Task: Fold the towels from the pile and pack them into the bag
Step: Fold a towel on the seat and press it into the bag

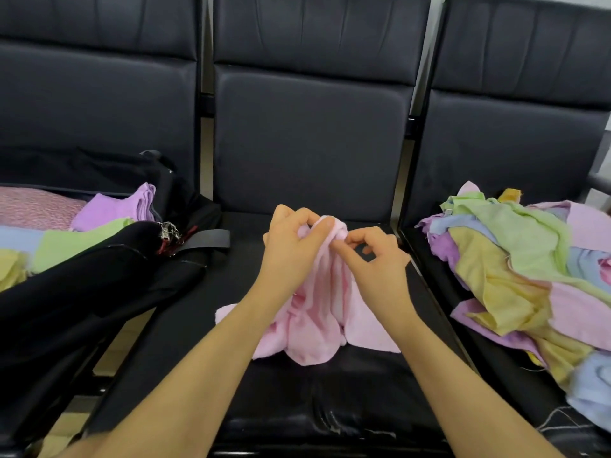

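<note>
Centre seat (307,388): bare black cushion at frame bottom and upper centre behind the pink towel (317,312), which fills mid-seat w/ both hands on it. Left of frame blocked by open black bag (109,279), strap (205,242) crossing the seat gap. Right of frame blocked by towel pile (522,266). Seat backs (310,133) wall off top.

Pink towel (317,312), black bag (99,276), pastel pile (515,269)
</note>
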`<action>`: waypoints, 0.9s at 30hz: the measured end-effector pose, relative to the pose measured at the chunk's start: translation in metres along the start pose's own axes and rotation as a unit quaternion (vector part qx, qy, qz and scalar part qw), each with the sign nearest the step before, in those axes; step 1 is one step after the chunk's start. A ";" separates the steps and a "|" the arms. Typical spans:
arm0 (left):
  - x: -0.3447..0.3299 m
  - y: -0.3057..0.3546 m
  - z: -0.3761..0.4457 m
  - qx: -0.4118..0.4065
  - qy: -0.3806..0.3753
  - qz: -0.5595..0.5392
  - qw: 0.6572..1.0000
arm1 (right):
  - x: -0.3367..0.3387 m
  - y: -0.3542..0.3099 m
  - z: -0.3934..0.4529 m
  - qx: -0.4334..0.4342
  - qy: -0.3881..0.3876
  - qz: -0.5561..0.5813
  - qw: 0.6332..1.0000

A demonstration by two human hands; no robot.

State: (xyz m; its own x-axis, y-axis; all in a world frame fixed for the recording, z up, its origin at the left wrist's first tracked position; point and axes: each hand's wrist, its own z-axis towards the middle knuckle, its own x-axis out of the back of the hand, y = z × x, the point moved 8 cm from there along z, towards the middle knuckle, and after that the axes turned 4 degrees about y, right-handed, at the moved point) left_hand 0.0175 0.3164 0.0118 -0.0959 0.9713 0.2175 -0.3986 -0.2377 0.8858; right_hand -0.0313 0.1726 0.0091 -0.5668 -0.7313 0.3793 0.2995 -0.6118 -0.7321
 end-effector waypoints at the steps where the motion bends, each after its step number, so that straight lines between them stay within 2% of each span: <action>1: 0.001 -0.001 0.000 0.003 -0.008 0.003 1.000 | 0.002 0.000 0.000 0.001 0.007 0.016 1.000; 4: 0.000 -0.008 0.004 0.002 -0.068 0.048 0.997 | 0.007 0.000 0.003 -0.020 0.019 0.089 0.996; 6: 0.002 -0.017 0.006 -0.004 -0.121 0.112 0.986 | 0.012 0.002 0.005 -0.034 0.035 0.115 0.992; 8: 0.008 -0.023 0.009 -0.036 -0.139 0.189 0.971 | 0.015 0.004 0.007 -0.038 0.043 0.129 0.990; 14: 0.043 -0.016 0.013 -0.135 -0.041 0.237 0.961 | 0.028 -0.002 0.009 0.009 0.075 0.118 0.990; 18: 0.058 0.008 0.006 -0.253 0.026 0.293 0.921 | 0.027 -0.010 0.008 0.010 0.054 0.114 0.992; 20: 0.060 0.020 0.001 -0.280 0.030 0.240 0.929 | 0.019 -0.014 0.005 0.003 0.017 0.116 0.993; 23: 0.056 0.028 -0.002 -0.203 -0.021 0.087 0.975 | 0.001 -0.023 0.000 0.019 -0.049 0.103 0.993; 27: 0.047 0.030 -0.008 -0.136 -0.070 0.004 0.988 | -0.025 -0.033 -0.008 0.003 -0.112 0.129 0.985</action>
State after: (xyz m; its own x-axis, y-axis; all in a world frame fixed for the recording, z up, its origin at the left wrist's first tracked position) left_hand -0.0060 0.3547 0.0453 0.0195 0.9552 0.2954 -0.6305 -0.2175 0.7450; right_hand -0.0328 0.2132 0.0193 -0.2878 -0.9104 0.2972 0.4167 -0.3985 -0.8171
